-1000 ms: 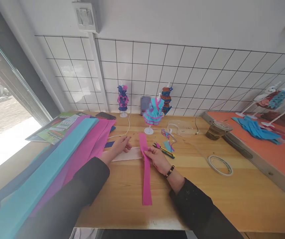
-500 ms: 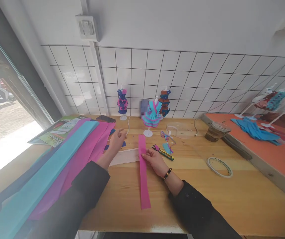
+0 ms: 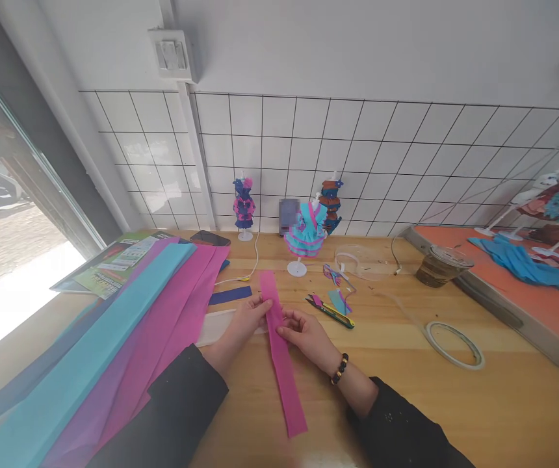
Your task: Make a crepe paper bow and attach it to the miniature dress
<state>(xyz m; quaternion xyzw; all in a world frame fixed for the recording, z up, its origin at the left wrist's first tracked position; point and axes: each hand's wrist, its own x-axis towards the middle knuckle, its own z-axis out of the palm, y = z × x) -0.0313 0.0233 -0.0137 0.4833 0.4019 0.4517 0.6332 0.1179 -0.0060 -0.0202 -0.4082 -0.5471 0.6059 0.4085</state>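
Note:
A long pink paper strip [image 3: 284, 374] runs lengthwise in front of me, its near end towards the table's front edge. My left hand [image 3: 250, 318] pinches its left edge near the upper part. On the opposite edge, a little lower, my right hand [image 3: 306, 335] grips it between thumb and fingers. Beneath my left hand lies a white strip [image 3: 214, 327], partly covered. A dark blue strip [image 3: 231, 296] is just beyond it. Yellow-and-black thread snips [image 3: 331, 312] rest beyond my right hand, beside small blue and pink scraps [image 3: 340, 301].
Folded sheets of coloured paper [image 3: 128, 331] cover the left side. Small dress forms [image 3: 306, 231] and a phone [image 3: 288, 216] stand along the tiled wall. To the right are a roll of tape [image 3: 455, 346], a plastic cup [image 3: 442, 266] and an orange surface [image 3: 504, 286] with blue material.
My left hand has come back from above the table and taken hold of the pink strip. The strip now slants, its top further left. The view has shifted slightly.

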